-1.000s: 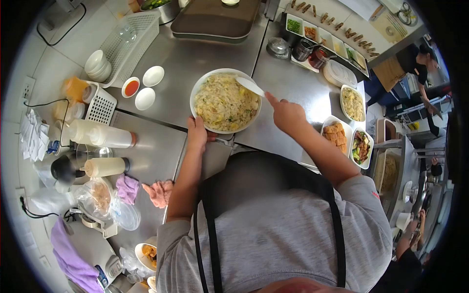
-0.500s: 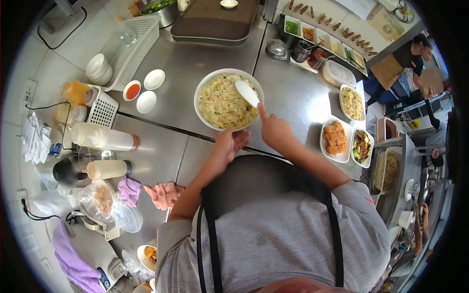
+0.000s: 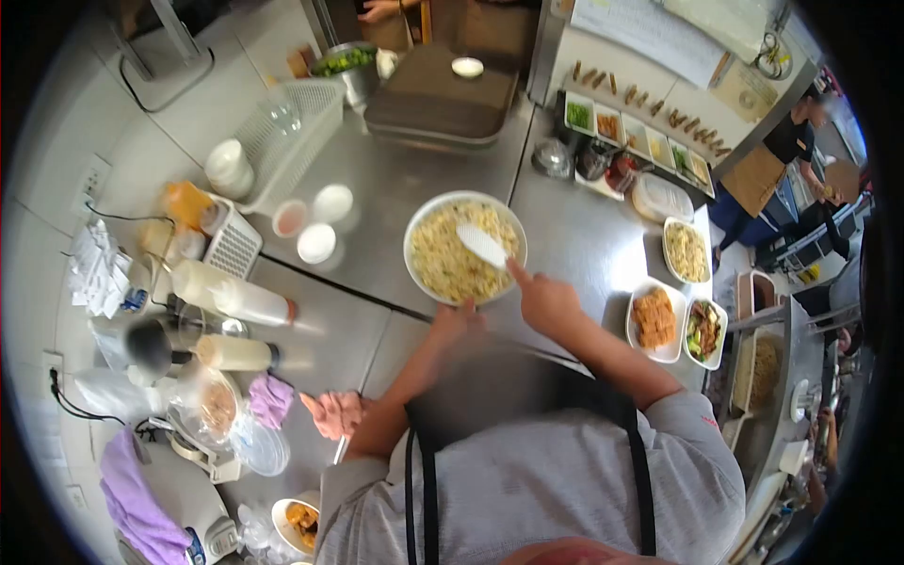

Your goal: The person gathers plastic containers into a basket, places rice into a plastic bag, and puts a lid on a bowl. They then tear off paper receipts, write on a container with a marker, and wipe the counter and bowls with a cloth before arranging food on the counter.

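A white bowl [image 3: 411, 266] of fried rice [image 3: 443, 240] stands on the steel counter in front of me. My right hand [image 3: 549, 303] grips a white rice paddle [image 3: 481, 245] by its handle, index finger stretched along it. The paddle's dimpled blade lies over the rice, toward the bowl's right side. At the near rim, my left hand [image 3: 457, 322] holds the bowl; blur and the bowl partly hide its fingers.
Right of the bowl are a dish of rice [image 3: 686, 250], a dish of browned pieces [image 3: 654, 318] and a vegetable dish [image 3: 704, 331]. Small white cups [image 3: 316, 243], squeeze bottles [image 3: 252, 301] and a basket [image 3: 292, 141] stand left. A brown tray [image 3: 443, 94] lies behind. A co-worker [image 3: 791, 141] stands right.
The view has shifted, so the counter appears lower and farther right. The paddle has turned, now showing its dimpled face. My left hand has come up onto the rim. Another person's hand appears at the top.
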Tool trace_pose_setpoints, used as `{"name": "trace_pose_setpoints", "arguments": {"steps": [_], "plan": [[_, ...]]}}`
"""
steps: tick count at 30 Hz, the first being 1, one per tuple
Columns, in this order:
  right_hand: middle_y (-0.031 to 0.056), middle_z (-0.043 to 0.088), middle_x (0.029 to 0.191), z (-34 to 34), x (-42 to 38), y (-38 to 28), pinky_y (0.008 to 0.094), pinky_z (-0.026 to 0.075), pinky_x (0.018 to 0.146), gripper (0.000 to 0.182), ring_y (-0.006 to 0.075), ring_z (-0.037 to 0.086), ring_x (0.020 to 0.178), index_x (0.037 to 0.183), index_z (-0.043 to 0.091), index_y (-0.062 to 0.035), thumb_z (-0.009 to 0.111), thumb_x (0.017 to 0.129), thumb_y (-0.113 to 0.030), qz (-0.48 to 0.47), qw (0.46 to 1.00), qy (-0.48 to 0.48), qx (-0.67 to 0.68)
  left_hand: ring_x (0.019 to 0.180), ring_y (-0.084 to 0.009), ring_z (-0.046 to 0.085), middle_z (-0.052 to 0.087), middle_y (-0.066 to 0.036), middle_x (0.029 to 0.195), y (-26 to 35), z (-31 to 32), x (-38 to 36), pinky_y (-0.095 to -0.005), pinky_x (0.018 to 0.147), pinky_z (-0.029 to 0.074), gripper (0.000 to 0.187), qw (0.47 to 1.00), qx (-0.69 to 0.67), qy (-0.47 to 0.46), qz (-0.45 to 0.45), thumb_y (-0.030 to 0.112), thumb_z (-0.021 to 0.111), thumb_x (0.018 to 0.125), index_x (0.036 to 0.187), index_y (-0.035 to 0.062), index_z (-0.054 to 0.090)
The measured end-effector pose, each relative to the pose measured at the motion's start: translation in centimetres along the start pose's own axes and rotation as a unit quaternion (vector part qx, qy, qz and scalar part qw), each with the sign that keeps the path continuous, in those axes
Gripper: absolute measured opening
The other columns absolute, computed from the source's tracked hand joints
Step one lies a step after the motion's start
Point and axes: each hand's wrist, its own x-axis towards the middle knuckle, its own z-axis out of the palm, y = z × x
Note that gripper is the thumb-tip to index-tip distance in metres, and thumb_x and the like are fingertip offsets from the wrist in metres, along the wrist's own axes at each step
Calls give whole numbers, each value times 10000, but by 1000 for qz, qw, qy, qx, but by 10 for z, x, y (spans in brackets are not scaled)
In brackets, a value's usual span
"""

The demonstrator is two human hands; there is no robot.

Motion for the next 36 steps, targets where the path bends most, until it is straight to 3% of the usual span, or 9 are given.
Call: {"name": "trace_pose_setpoints", "arguments": {"steps": [3,7,14,20,23,26,30,33,36], "plan": [[163,544,895,1,-5,3,388,449,651,550,301,562,760,1267,237,-170,390,744,-95,1,1000,-1,22,688,-228,568,533,-109,800,-10,-14,-3,-335,559,477,347,990,85,-57,97,396,373,842,1076,145,315],[153,542,903,-5,-11,16,387,450,646,546,303,562,755,1265,239,-182,385,746,-97,51,996,46,55,732,-241,566,538,-124,821,4,-15,-8,-338,575,483,425,995,-67,-70,-18,442,306,847,1076,88,353],[157,544,890,25,-12,37,398,450,625,520,304,566,738,1252,252,-163,368,750,-91,65,991,93,71,723,-241,564,537,-128,816,26,-18,-26,-344,581,483,503,986,144,-23,82,484,336,821,1059,46,397],[184,550,892,26,-12,40,370,448,648,518,310,566,733,1249,209,-104,409,771,-97,28,975,89,202,670,-214,561,539,-115,813,42,-8,-36,-318,574,464,433,997,19,40,-62,441,363,829,1019,58,435],[167,544,910,69,24,24,308,434,687,470,251,562,761,1207,235,-44,439,787,-93,-156,799,189,549,685,-184,545,534,-87,828,72,15,-68,-283,588,445,351,992,118,28,-28,361,392,836,1016,65,452],[128,516,941,59,42,-32,266,406,730,431,167,521,816,1177,244,4,425,795,-80,-240,691,88,676,746,-135,517,520,-49,859,96,43,-104,-268,633,430,267,966,145,-88,197,234,440,827,1027,58,461],[114,502,957,13,18,-102,262,407,735,432,143,508,820,1188,225,12,395,804,-88,-314,712,-78,624,800,-87,479,499,-26,908,74,21,-119,-251,681,417,237,949,214,127,195,91,454,814,1044,36,438],[144,473,1042,5,10,-133,292,401,763,484,184,506,882,1215,232,1,441,808,-157,-374,672,-140,624,785,-97,483,509,-34,892,48,-13,-144,-243,677,413,222,905,179,218,318,117,442,829,1029,22,430],[176,407,1141,25,19,-163,330,364,831,526,257,446,1013,1215,275,-4,486,791,-234,-477,725,-94,488,729,-88,453,476,-16,803,43,-23,-193,-232,667,391,169,862,148,374,308,127,427,823,949,15,434]]}}
